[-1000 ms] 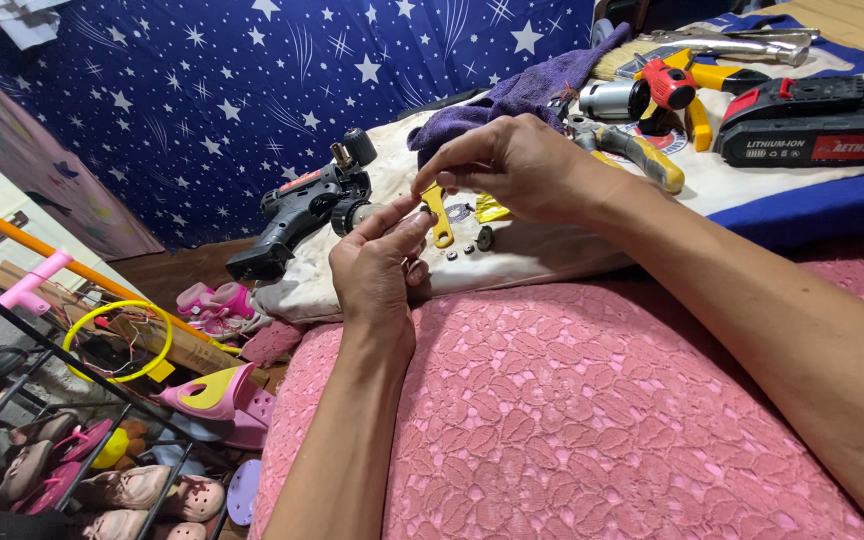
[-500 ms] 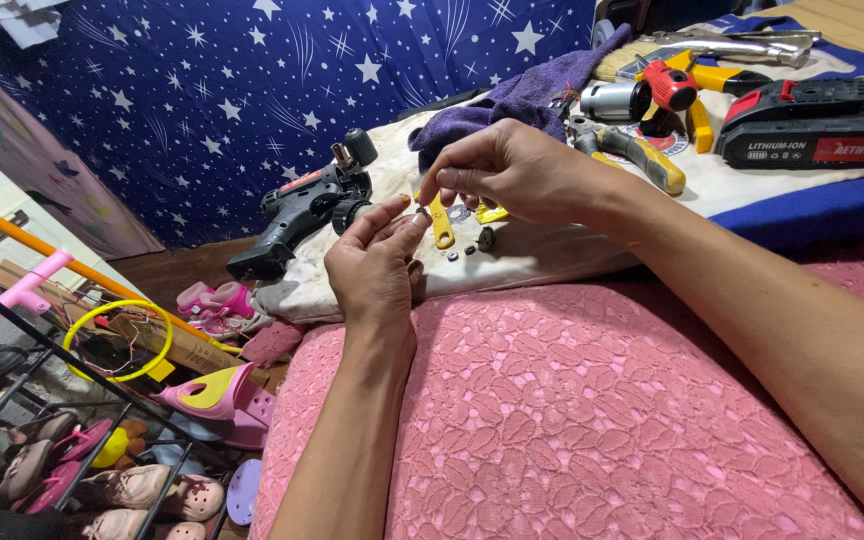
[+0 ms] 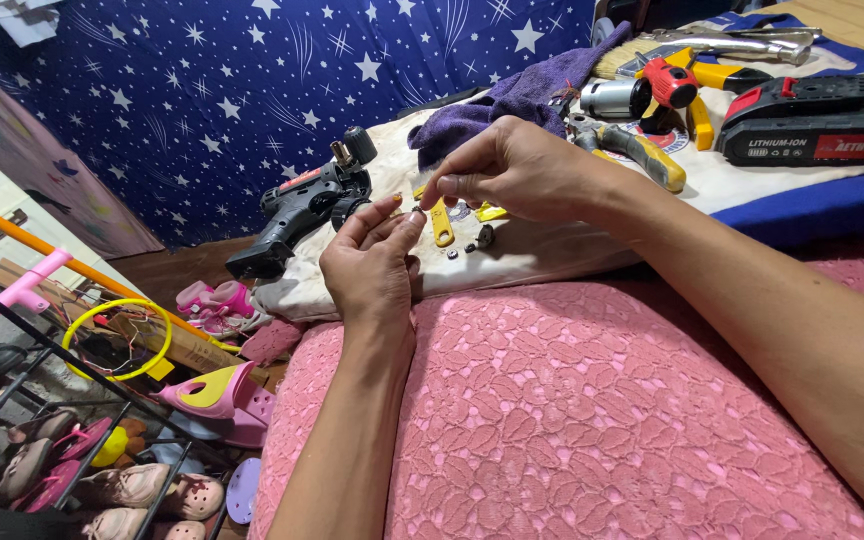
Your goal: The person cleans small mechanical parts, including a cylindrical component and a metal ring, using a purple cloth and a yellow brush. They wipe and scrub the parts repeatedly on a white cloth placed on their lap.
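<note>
Left hand and right hand meet fingertip to fingertip over the white cloth, pinching something too small to make out. At five o'clock from the pinch lies a yellow wrench; at nine o'clock, the black drill.

- A black cordless drill body lies left on the cream cloth.
- A purple towel sits far centre.
- A black-and-red battery pack lies far right.
- Yellow-handled pliers rest beside it.
</note>
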